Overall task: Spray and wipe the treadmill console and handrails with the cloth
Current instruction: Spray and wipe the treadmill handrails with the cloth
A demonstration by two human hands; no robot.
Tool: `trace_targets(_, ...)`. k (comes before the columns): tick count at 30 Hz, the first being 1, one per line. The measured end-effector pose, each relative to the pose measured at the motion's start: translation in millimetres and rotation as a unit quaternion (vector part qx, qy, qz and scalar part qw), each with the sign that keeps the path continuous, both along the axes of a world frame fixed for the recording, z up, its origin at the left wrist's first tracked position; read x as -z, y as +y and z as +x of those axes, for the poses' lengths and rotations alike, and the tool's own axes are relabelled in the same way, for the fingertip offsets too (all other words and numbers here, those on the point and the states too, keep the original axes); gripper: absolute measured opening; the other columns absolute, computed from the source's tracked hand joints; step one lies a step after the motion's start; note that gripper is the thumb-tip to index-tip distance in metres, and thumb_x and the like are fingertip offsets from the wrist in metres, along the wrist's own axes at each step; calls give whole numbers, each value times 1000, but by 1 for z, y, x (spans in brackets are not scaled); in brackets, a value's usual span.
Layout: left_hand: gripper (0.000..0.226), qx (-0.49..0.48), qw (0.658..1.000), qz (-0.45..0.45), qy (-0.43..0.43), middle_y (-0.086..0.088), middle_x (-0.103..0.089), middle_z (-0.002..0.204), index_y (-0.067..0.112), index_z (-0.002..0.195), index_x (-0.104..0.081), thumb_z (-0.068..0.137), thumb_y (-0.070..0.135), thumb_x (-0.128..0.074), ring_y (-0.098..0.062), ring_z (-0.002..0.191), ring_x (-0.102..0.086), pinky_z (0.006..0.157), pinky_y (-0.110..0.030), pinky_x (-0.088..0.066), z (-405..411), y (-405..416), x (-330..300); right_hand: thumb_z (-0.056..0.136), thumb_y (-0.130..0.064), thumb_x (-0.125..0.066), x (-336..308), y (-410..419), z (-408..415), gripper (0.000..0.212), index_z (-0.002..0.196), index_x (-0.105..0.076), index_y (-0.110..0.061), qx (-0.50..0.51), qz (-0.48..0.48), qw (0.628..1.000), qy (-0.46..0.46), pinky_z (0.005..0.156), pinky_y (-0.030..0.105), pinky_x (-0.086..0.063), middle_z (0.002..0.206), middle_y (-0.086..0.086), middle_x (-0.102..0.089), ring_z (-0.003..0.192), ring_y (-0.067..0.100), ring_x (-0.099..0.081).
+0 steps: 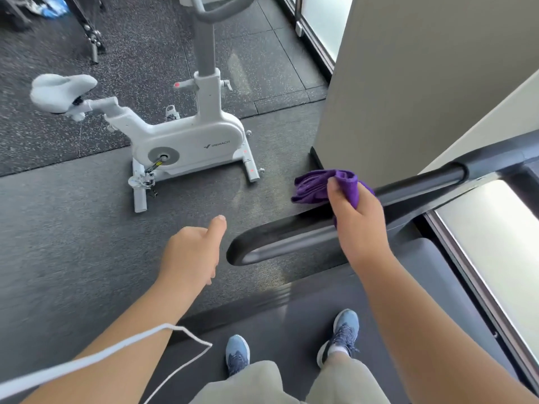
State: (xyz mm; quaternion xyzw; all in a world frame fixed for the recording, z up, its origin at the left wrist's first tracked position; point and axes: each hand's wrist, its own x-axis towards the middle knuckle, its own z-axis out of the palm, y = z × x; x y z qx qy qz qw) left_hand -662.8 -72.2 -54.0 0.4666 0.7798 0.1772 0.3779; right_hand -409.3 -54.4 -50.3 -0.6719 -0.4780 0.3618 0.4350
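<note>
On the treadmill's dark handrail [291, 228], the right hand [357, 217] is gripping a bunched purple cloth [318, 186] and pressing it against the rail, with the cloth spilling out past the thumb. Beside the rail's rounded end, the left hand [192, 255] is hovering with nothing in it, fingers loosely curled and thumb sticking up. Both blue shoes [344, 330] are standing on the treadmill belt [291, 325]. Beyond the rail, a white exercise bike [186, 138] is sitting on the speckled floor.
</note>
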Motion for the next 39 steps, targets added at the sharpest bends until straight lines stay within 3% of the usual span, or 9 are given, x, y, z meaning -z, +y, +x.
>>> trace_targets(7, 74, -23, 999, -6, -41, -7, -58, 42, 12, 45, -49, 100, 61, -41, -28, 43, -63, 75, -41, -57, -32, -19, 11, 102, -51, -49, 1, -4, -10, 56, 95, -59, 4, 19, -5, 1000, -7, 68, 38, -38, 73, 6, -40, 68, 19, -35)
trace_targets(12, 77, -31, 996, 26, -73, -8, -57, 42, 11, 44, -47, 105, 57, -42, -26, 43, -61, 68, -37, -49, -43, -27, 12, 106, -34, -49, 22, -14, -18, 32, 79, -58, -19, -11, 29, 989, -145, 122, 47, -28, 81, 0, -61, 89, 16, -54)
trace_targets(16, 78, -40, 992, 46, -107, -6, -57, 43, 11, 48, -47, 105, 64, -41, -25, 47, -61, 67, -36, -47, -50, -28, 12, 103, -37, -47, 22, -8, -32, 34, 70, -45, -42, -4, 39, 976, -213, 118, 45, -29, 81, -12, -57, 90, 20, -55)
trace_targets(19, 78, -39, 991, 41, -122, -6, -58, 43, 13, 46, -47, 99, 69, -41, -25, 47, -62, 67, -36, -49, -58, -29, 13, 96, -50, -46, 33, -11, -64, 26, 85, -64, -34, -63, 27, 935, -347, 116, 54, -31, 98, -8, -67, 109, 26, -59)
trace_targets(24, 78, -42, 989, 45, -133, -8, -57, 43, 11, 48, -47, 103, 65, -42, -22, 44, -59, 66, -35, -48, -76, -33, 18, 85, -51, -59, 45, -19, -148, 32, 103, -71, -27, -201, 26, 815, -543, 108, 47, -33, 104, -1, -69, 106, 32, -57)
trace_targets(29, 76, -51, 989, 49, -132, -10, -58, 46, 8, 52, -51, 107, 61, -44, -22, 43, -57, 62, -33, -45, -91, -32, 22, 97, -39, -54, 73, -19, -209, 40, 130, -61, -17, -409, -82, 518, -747, 108, 48, -32, 123, 11, -60, 117, 34, -49)
trace_targets(33, 78, -57, 988, 43, -140, -10, -60, 46, 13, 46, -49, 93, 75, -42, -24, 46, -60, 66, -36, -51, -98, -30, 21, 101, -41, -49, 81, -10, -219, 44, 136, -59, -16, -446, -98, 421, -784, 106, 47, -36, 128, 11, -59, 120, 35, -51)
trace_targets(36, 76, -38, 989, 37, -138, -10, -60, 46, 17, 39, -45, 82, 80, -36, -24, 47, -61, 71, -38, -55, -92, -28, 12, 99, -36, -50, 56, -13, -206, 34, 126, -62, -19, -452, -66, 483, -747, 98, 42, -37, 121, 7, -62, 114, 30, -54)
trace_targets(39, 78, -21, 988, 46, -144, -8, -59, 44, 19, 36, -42, 87, 77, -35, -22, 46, -61, 71, -37, -52, -84, -26, 3, 99, -49, -48, 23, -4, -159, 31, 114, -65, -26, -365, -36, 671, -644, 93, 41, -37, 111, 0, -67, 110, 28, -58)
